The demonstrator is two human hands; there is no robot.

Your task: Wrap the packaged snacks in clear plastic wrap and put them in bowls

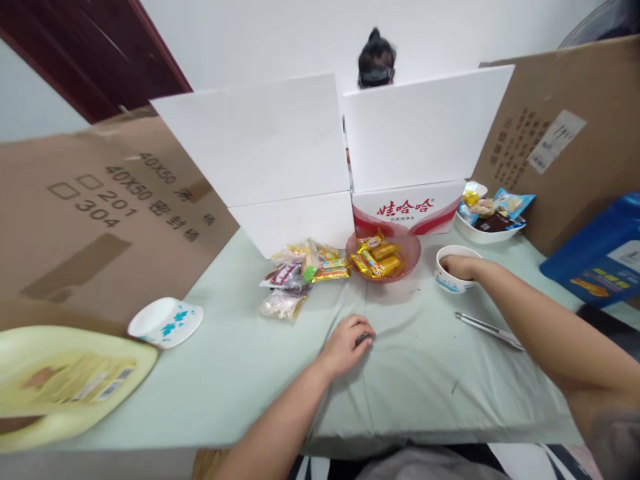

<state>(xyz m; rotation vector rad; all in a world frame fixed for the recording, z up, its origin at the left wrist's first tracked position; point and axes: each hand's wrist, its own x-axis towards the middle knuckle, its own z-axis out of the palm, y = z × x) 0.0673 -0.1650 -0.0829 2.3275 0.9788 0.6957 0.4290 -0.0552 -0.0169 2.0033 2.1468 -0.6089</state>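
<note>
My left hand [349, 344] rests on the pale green cloth [250, 360] near the table's middle, its fingers curled over a small dark thing I cannot make out. My right hand [459, 267] reaches forward and dips into a small white bowl with blue marks [447, 283]; its fingers are hidden inside the bowl. A red translucent bowl [407, 250] of yellow wrapped snacks stands just left of that bowl. A heap of wrapped snacks [300, 273] lies further left. Metal tongs [487, 329] lie under my right forearm.
White boards [260, 140] and cardboard sheets [90, 213] wall the table. A white dish of snacks [487, 230] stands at the back right. A tilted white bowl [165, 322] and a yellow jug [65, 380] sit at the left, a blue box [600, 253] at the right. Another person's head [376, 60] shows behind the boards.
</note>
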